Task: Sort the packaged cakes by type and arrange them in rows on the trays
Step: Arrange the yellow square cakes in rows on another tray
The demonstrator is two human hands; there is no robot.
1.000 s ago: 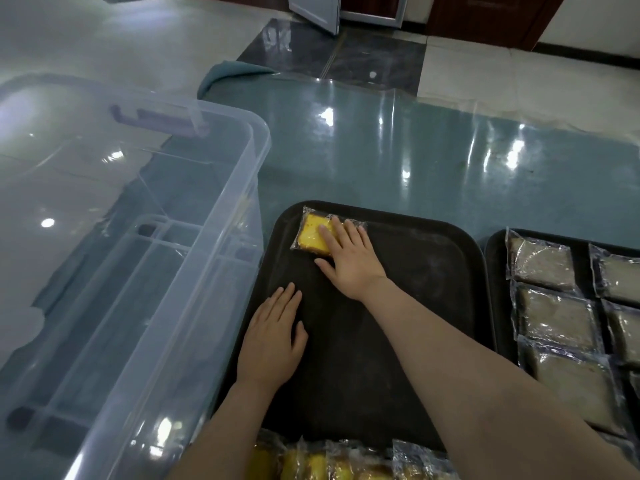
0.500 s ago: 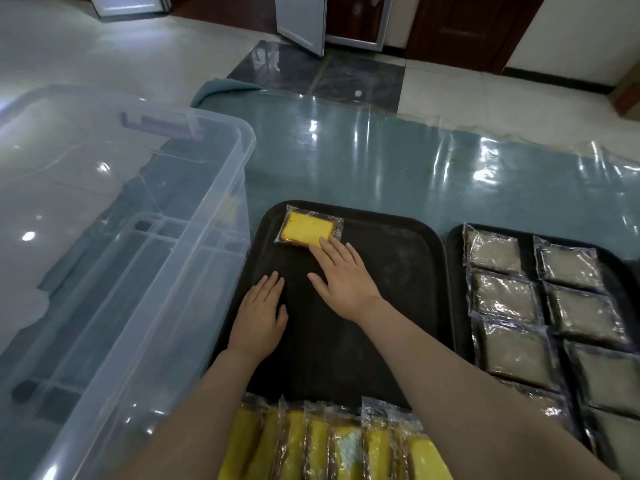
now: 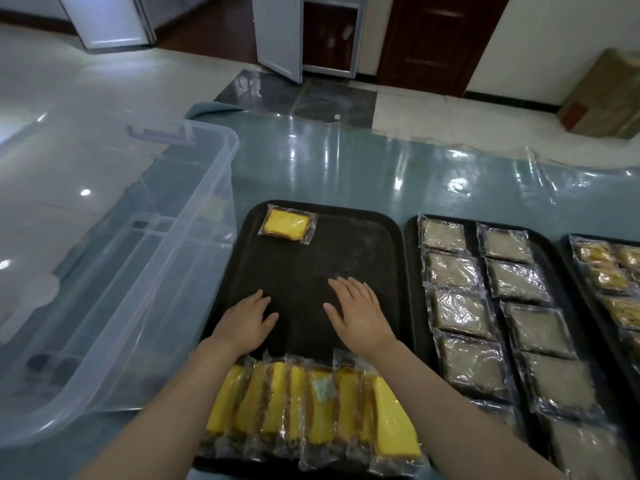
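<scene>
Head view, hands: we see the left hand (image 3: 246,323) and right hand (image 3: 360,312) flat on the black tray (image 3: 374,258), fingers straight, grasping nothing.
Head view, placed cake: one yellow packaged cake (image 3: 287,224) lies at the tray's far left corner, well apart from both hands.
Head view, supply: a row of yellow cakes (image 3: 311,407) stands on edge along the near rim.
Head view, neighbours: grey cakes (image 3: 460,313) fill the second tray (image 3: 412,271) on the right; a clear bin (image 3: 104,271) sits left.
</scene>
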